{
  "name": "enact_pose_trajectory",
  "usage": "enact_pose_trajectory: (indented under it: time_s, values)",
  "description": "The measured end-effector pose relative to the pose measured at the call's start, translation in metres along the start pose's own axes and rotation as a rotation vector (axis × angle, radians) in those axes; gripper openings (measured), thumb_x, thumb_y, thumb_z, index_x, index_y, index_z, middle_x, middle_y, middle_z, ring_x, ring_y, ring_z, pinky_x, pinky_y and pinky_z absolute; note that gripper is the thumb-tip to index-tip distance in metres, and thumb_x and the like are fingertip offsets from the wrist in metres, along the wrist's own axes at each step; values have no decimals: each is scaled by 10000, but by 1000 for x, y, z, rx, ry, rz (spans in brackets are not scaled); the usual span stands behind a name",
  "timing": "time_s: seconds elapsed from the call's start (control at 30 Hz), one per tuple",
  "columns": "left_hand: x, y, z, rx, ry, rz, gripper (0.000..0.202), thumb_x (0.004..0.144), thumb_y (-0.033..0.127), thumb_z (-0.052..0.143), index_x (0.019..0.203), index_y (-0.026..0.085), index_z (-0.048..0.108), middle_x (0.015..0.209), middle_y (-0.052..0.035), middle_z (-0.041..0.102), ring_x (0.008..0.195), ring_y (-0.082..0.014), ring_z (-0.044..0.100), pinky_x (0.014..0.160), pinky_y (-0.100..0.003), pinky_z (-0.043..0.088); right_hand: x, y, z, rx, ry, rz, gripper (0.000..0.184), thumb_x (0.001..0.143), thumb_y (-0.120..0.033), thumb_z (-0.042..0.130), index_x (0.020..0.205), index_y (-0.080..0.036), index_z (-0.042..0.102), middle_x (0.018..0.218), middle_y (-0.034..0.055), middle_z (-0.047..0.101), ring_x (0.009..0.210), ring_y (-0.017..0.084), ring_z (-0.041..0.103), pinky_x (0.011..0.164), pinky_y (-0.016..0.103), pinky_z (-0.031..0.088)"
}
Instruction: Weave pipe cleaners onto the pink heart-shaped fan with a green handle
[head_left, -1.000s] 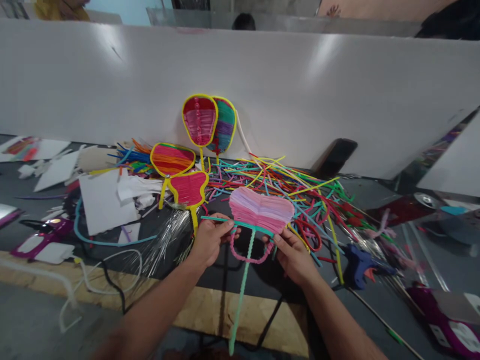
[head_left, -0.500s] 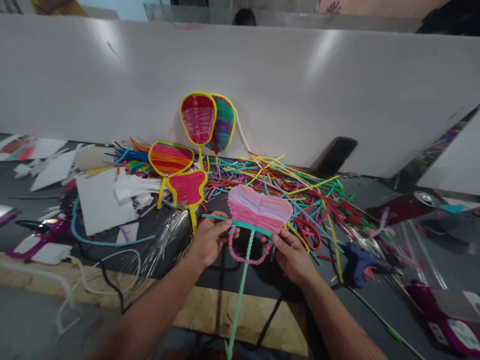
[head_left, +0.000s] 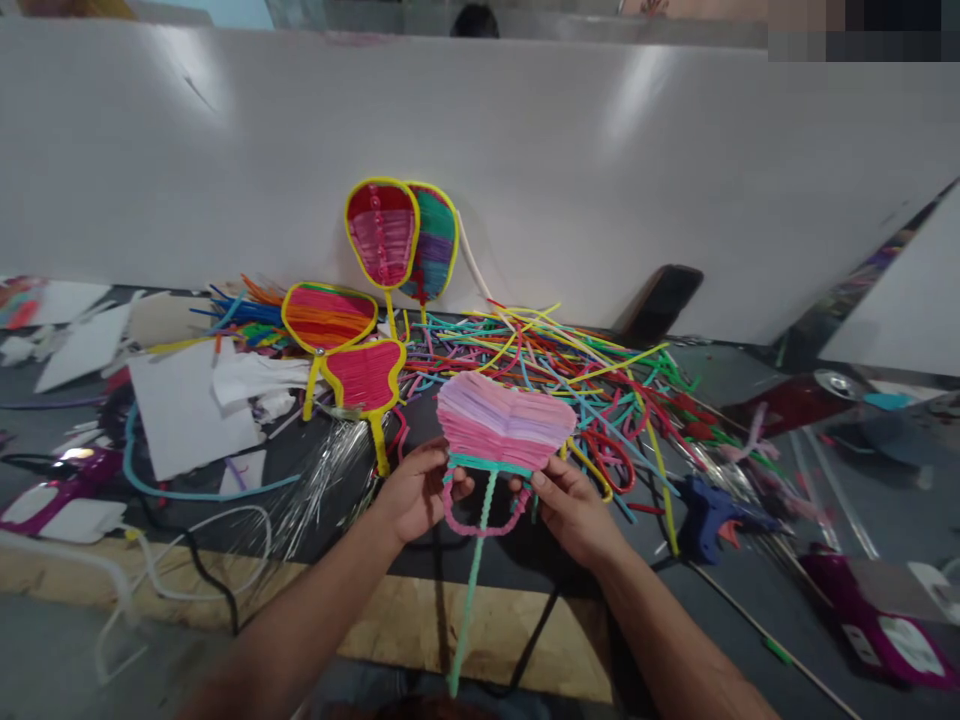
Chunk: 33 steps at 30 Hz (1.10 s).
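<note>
The left hand (head_left: 421, 490) and right hand (head_left: 574, 505) grip the pink-and-lilac, fuzzy-stem, fan-shaped panel (head_left: 506, 425) at 8 and 5 o'clock, respectively.

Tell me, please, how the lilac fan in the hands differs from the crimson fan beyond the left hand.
Colour: the lilac fan mixes pink and lilac bands; the crimson fan has one plain colour.
Edge: the crimson fan has a yellow border, while the lilac fan's top edge has none.
Pose: both hands hold the lilac fan; the crimson fan is out of them.
Shared: both have a wide face above a stem.
</note>
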<state>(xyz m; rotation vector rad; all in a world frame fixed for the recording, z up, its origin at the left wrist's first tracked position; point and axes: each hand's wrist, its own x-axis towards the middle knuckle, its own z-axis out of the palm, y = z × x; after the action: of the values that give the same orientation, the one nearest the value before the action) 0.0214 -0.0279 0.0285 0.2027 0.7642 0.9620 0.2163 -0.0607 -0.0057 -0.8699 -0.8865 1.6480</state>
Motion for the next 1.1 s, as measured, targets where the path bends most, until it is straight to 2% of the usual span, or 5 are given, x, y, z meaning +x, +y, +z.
enact_pose_trajectory:
  time_s: [0.3,0.57,0.67,0.97,1.1]
  values:
    - [3,0,1,98,53,139,179,662,112,672,797,184,578,598,51,592,486,-72,552,578,-248,525,-2,3,-3,-132,46,-43,207,806,-377,621,962,-241,638,838,19,666,742,170,592,690,292,465]
    - [3,-3,6,336,85,308,283,629,370,750,760,164,607,658,16,637,582,-113,616,625,-235,516,-1,0,-3,-214,74,-117,170,834,-361,590,944,-239,634,846,15,649,732,152,569,689,281,457]
    - [7,-5,0,449,52,361,279,611,332,775,795,165,649,686,15,659,619,-106,618,649,-214,495,-3,-2,-1,-229,73,-124,170,834,-370,587,933,-242,636,817,6,647,738,151,572,693,276,456]
    - [11,-3,-9,690,157,584,172,633,310,760,708,161,715,701,21,599,716,-99,520,675,-184,424,-4,-5,3,-255,66,-111,211,806,-417,607,909,-236,638,811,22,655,729,168,581,669,286,476]
    - [12,-3,-9,618,155,494,234,608,331,774,752,154,721,702,9,633,677,-107,534,670,-215,446,-4,-5,3,-262,58,-111,191,817,-406,596,901,-239,635,816,20,657,726,165,584,683,292,478]
